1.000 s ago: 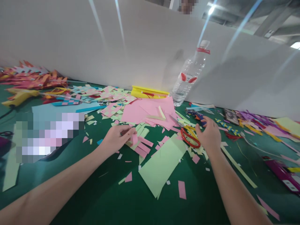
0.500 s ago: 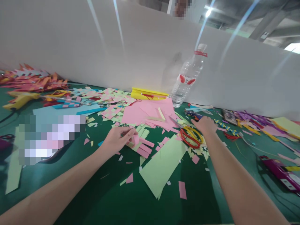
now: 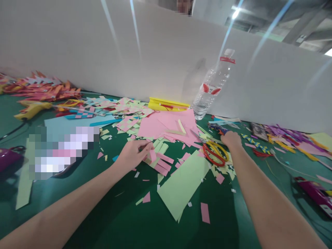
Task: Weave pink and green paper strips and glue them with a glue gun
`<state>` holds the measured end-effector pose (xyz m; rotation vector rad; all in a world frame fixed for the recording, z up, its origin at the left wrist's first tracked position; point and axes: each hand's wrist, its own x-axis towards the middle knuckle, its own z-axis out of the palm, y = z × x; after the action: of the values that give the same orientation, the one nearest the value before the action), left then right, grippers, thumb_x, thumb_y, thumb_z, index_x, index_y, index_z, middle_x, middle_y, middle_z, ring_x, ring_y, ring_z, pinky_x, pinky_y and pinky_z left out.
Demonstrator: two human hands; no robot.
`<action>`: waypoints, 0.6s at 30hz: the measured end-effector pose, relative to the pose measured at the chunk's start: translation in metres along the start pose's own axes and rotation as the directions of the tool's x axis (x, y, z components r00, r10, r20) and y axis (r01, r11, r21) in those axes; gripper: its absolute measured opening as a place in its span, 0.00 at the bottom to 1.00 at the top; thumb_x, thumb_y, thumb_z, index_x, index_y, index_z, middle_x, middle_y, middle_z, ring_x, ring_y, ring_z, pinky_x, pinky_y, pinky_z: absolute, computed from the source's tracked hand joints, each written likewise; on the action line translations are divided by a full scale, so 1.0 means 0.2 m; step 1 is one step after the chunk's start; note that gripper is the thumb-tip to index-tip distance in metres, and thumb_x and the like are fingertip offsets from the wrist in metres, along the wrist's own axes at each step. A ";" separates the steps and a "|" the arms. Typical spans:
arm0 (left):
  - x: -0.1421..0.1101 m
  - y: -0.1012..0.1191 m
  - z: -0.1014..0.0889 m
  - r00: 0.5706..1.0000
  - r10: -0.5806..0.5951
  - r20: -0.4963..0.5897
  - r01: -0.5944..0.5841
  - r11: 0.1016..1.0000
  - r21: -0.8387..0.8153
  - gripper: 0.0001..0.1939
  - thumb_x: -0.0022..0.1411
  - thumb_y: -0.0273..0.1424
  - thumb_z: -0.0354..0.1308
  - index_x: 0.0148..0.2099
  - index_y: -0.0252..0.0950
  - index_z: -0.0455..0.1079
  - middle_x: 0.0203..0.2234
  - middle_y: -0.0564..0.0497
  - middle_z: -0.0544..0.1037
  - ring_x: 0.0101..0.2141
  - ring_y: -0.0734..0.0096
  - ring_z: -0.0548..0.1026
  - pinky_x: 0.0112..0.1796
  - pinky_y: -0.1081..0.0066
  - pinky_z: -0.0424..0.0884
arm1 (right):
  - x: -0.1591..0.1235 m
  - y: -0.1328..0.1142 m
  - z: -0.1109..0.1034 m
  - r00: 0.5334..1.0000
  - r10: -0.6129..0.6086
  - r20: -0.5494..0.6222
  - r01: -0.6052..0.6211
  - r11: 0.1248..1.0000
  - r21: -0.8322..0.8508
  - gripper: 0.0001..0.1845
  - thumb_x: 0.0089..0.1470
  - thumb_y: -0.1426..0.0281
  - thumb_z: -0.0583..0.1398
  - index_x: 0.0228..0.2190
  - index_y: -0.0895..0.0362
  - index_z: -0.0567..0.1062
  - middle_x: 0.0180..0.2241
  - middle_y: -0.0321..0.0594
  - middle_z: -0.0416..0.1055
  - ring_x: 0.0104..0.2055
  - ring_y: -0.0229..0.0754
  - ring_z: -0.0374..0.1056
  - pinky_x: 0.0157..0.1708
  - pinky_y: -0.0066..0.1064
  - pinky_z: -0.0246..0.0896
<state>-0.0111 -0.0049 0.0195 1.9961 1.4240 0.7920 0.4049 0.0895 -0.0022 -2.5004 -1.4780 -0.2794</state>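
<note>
My left hand [image 3: 136,152] is closed in a pinch on a pink paper strip [image 3: 153,156], just above a small pile of loose pink strips [image 3: 164,165]. My right hand [image 3: 231,140] has its fingers curled at the end of a dark blue item with some orange on it [image 3: 217,128]; the fingers hide what they hold, if anything. Left of that wrist lie scissors [image 3: 214,154] with red and yellow handles, blades pointing away. A pale green paper sheet [image 3: 183,186] lies between my arms, and pink sheets [image 3: 166,122] lie behind the strips.
A clear plastic bottle [image 3: 211,90] stands by the white partition [image 3: 103,55]. At the left are a yellow glue gun [image 3: 33,109], a blurred-out object [image 3: 64,152] and orange paper pieces [image 3: 52,90]. Woven strips [image 3: 255,142], purple scraps [image 3: 282,135] and a purple device [image 3: 315,195] lie right.
My right hand's thumb, stretched out before, is now tucked in and the fingers are more closed. The left hand keeps its pinch on the pink strip. The view has turned slightly left.
</note>
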 end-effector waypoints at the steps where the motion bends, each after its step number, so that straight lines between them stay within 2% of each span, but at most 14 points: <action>1: 0.00 0.00 0.00 1.000 0.002 0.000 -0.002 1.000 0.009 0.21 0.61 0.43 0.46 0.27 0.38 0.74 0.25 0.51 0.79 0.23 0.68 0.74 0.27 0.72 0.67 | -0.01 0.00 0.00 1.000 0.017 0.006 -0.017 1.000 0.001 0.23 0.47 0.68 0.53 0.43 0.70 0.71 0.39 0.65 0.69 0.45 0.58 0.67 0.39 0.46 0.62; 7: 0.01 -0.01 0.00 1.000 -0.001 0.010 0.001 0.999 0.040 0.22 0.62 0.42 0.45 0.25 0.38 0.73 0.26 0.51 0.80 0.26 0.66 0.75 0.27 0.72 0.68 | -0.08 -0.04 -0.11 0.997 0.073 -0.031 -0.071 0.995 0.068 0.26 0.47 0.74 0.51 0.49 0.72 0.63 0.46 0.70 0.64 0.48 0.60 0.65 0.40 0.46 0.61; 11: 0.00 -0.02 0.00 1.000 -0.007 0.028 0.006 1.000 0.021 0.20 0.62 0.43 0.45 0.30 0.38 0.74 0.21 0.52 0.79 0.26 0.65 0.76 0.28 0.72 0.69 | -0.13 -0.12 -0.24 0.997 0.052 -0.056 -0.043 0.989 0.140 0.25 0.51 0.72 0.49 0.51 0.68 0.61 0.44 0.65 0.68 0.45 0.59 0.67 0.39 0.45 0.61; 15: 0.00 -0.02 0.00 0.998 -0.054 0.045 0.055 0.998 -0.018 0.21 0.61 0.44 0.46 0.34 0.37 0.74 0.20 0.52 0.79 0.23 0.65 0.76 0.27 0.71 0.70 | -0.26 -0.21 -0.34 0.998 -0.014 -0.067 0.026 0.983 0.183 0.24 0.52 0.66 0.51 0.50 0.62 0.64 0.44 0.57 0.70 0.44 0.57 0.68 0.39 0.43 0.61; 18: 0.00 -0.01 0.00 0.998 -0.043 0.035 0.044 0.999 -0.027 0.21 0.61 0.45 0.46 0.32 0.37 0.74 0.21 0.52 0.79 0.24 0.64 0.76 0.28 0.71 0.69 | -0.44 -0.28 -0.38 0.985 -0.160 -0.065 0.171 0.957 0.233 0.29 0.49 0.60 0.55 0.50 0.62 0.63 0.45 0.56 0.70 0.45 0.56 0.68 0.39 0.41 0.62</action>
<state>-0.0135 -0.0038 0.0179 1.9426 1.4248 0.7511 0.3101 0.0197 0.0509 -2.1750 -1.6021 -0.1738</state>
